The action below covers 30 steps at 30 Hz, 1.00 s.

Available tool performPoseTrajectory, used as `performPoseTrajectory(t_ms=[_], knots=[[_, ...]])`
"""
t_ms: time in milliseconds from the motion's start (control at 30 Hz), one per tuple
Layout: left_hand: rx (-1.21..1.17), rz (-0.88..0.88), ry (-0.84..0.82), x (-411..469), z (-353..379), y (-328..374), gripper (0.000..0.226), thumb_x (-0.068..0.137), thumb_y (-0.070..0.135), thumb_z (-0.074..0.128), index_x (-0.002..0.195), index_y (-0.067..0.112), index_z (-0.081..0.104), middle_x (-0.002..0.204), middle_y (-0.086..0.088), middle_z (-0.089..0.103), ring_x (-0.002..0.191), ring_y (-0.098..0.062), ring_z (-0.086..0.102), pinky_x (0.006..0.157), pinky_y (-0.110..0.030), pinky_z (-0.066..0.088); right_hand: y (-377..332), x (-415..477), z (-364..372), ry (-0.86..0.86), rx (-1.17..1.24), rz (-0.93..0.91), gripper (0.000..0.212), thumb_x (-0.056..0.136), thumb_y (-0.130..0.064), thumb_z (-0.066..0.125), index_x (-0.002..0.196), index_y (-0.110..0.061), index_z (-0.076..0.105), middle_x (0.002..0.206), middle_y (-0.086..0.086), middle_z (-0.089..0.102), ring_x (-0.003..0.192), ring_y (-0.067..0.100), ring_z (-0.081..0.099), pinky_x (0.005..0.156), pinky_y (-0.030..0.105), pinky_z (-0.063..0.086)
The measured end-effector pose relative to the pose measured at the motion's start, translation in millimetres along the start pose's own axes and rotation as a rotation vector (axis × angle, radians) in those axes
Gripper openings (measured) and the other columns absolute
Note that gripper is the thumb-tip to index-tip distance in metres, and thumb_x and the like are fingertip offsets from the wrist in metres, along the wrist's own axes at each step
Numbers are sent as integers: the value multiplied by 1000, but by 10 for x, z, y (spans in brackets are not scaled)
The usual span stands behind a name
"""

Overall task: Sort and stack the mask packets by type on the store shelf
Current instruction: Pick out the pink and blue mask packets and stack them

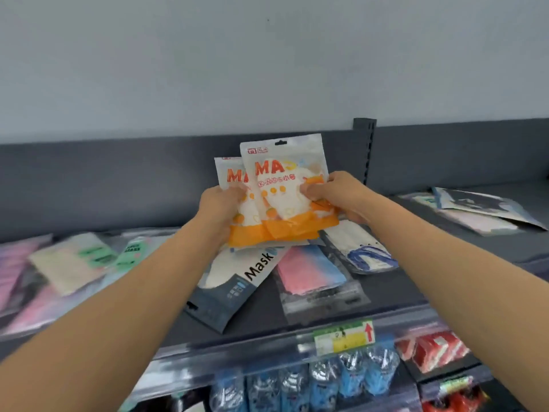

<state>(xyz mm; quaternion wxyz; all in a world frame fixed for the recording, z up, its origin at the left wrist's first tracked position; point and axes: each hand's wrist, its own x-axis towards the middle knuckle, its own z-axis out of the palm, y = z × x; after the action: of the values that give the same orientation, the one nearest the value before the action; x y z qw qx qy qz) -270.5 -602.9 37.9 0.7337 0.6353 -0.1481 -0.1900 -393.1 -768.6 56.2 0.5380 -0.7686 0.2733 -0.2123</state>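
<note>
The left hand (221,203) and right hand (335,193) hold two orange-and-white mask packets upright above the grey shelf (401,281). The front packet (285,179) overlaps the rear packet (230,173). The right hand's fingers curl round the front packet's right edge, and the left hand grips the pair from the left side. On the shelf below lie a dark packet printed "Mask" (234,281), a pink-and-blue packet (312,269) just beside it, and a white packet with blue loops (356,245). A beige packet with green labels (71,260) lies well to the left, blurred. A green-and-yellow price label (344,337) sits on the shelf edge.
</note>
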Motion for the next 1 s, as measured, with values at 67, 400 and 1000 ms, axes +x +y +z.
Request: performPoseTrajectory(t_ms=[67, 400, 1000], knots=[[8, 16, 30, -77, -213, 17, 8, 94, 11, 54, 94, 10, 62, 88, -5, 68, 76, -21, 66, 67, -34, 56, -25, -31, 210, -118, 45, 14, 20, 82, -20, 73, 95, -7, 65, 99, 11, 73, 82, 23, 70, 74, 35, 60], [41, 27, 125, -542, -732, 96, 41, 88, 54, 54, 99, 17, 68, 101, -6, 74, 92, -24, 71, 80, -41, 57, -114, -41, 899, -397, 11, -76, 33, 80, -32, 74, 105, -12, 68, 93, 2, 74, 79, 16, 71, 67, 28, 58], [71, 171, 504, -1067, -1908, 301, 31, 79, 1, 72, 95, 17, 52, 94, 0, 69, 86, -22, 70, 72, -41, 60, -471, -214, 1794, -393, -245, -323, 47, 94, -42, 52, 117, -2, 60, 115, 14, 65, 106, 28, 62, 101, 43, 46]])
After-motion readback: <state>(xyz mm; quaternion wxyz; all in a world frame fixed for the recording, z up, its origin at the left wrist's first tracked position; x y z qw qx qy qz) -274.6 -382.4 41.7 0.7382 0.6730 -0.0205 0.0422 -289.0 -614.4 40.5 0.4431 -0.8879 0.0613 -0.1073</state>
